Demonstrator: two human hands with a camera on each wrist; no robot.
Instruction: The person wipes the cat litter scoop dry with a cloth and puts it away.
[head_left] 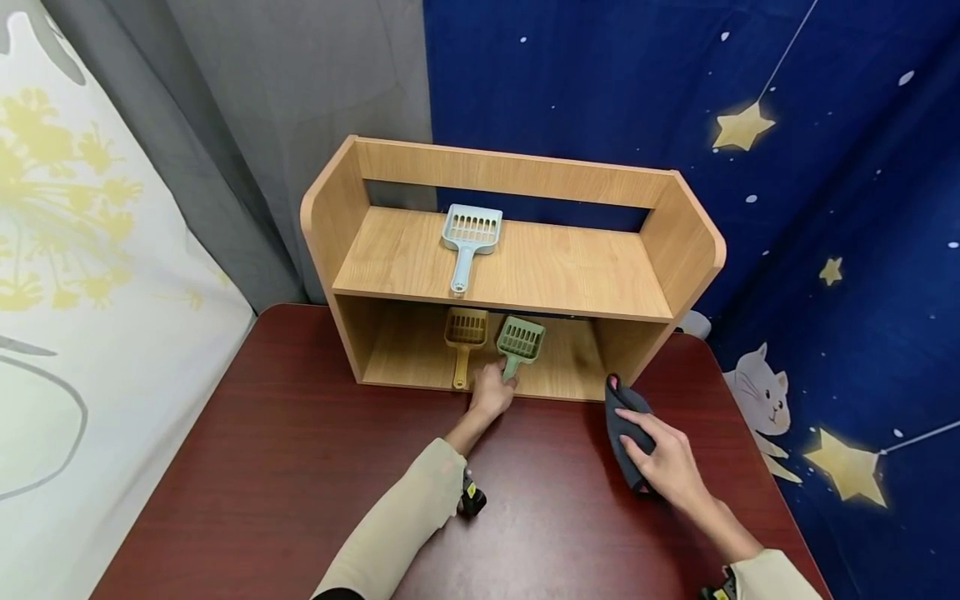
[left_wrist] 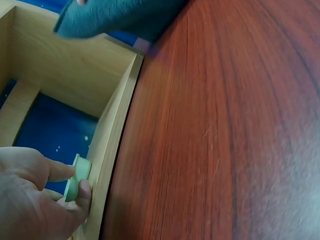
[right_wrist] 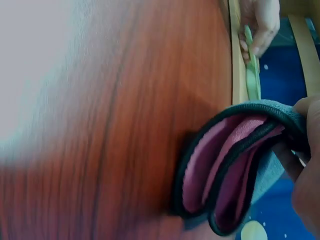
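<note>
My left hand (head_left: pixel 492 392) pinches the handle of a green litter scoop (head_left: pixel 521 340) on the lower shelf of a wooden rack; the left wrist view shows thumb and fingers round the green handle (left_wrist: pixel 79 177). Just left of it lies a yellow litter scoop (head_left: pixel 467 328), handle toward the front edge. A light blue litter scoop (head_left: pixel 472 229) rests on the upper shelf. My right hand (head_left: pixel 667 460) grips a folded cloth (head_left: pixel 628 433), grey outside with a pink inner side and dark edging (right_wrist: pixel 240 150), by the rack's front right corner.
The two-tier wooden rack (head_left: pixel 510 308) stands at the back of a dark red table (head_left: pixel 360 467). Behind it hang a grey curtain (head_left: pixel 300 83) and a blue one with stars (head_left: pixel 600 83). A white patterned cloth (head_left: pixel 97 333) hangs at the left.
</note>
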